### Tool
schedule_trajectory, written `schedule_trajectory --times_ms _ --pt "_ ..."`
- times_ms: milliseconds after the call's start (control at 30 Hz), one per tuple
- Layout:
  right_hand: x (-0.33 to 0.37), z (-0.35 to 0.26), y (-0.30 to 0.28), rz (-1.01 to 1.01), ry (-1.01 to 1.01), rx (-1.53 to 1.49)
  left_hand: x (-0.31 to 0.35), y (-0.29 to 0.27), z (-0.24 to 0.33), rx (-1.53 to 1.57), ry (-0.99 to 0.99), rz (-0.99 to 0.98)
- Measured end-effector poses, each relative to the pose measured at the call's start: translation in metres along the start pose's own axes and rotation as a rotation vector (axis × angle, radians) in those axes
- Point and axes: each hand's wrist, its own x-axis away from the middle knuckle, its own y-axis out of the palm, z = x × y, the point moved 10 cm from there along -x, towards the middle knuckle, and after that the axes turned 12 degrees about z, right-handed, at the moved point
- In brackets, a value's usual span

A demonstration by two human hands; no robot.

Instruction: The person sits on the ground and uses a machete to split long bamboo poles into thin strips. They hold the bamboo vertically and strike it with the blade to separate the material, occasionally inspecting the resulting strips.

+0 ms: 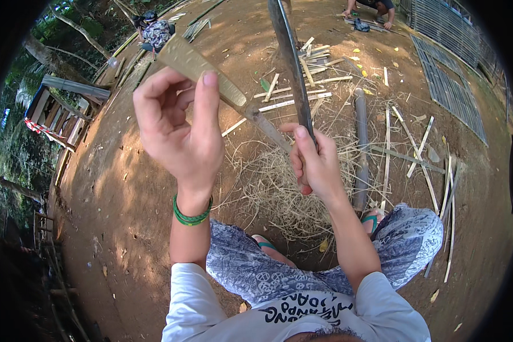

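Observation:
My left hand [179,134], with a green band at the wrist, is raised and closed on a split bamboo piece [225,88]. The piece has a broad pale end by my thumb and narrows to a darker strip that slants down to my right hand [320,162]. That hand is wrapped round the grip of a long dark-bladed machete [293,65], its blade pointing up and away. The strip's lower end meets the right fingers; whether they also grip it, I cannot tell. Beneath my hands lies a heap of thin bamboo shavings [290,194].
A dark round pole [361,148] lies right of the shavings. Several bamboo strips [419,145] are scattered on the dirt ground. A slatted bamboo panel [450,85] lies at far right. Two people, one at far left [155,33] and one at far right [382,10], are low to the ground.

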Motion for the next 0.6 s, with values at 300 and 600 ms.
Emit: schedule_trajectory --times_ms 300,600 --pt "0.114 0.042 -0.005 -0.024 0.117 0.048 0.155 -0.05 -0.007 -0.271 -0.026 -0.166" --pt "0.108 0.093 -0.007 -0.042 0.088 0.262 0.19 -0.086 -0.009 -0.264 -0.168 -0.083"
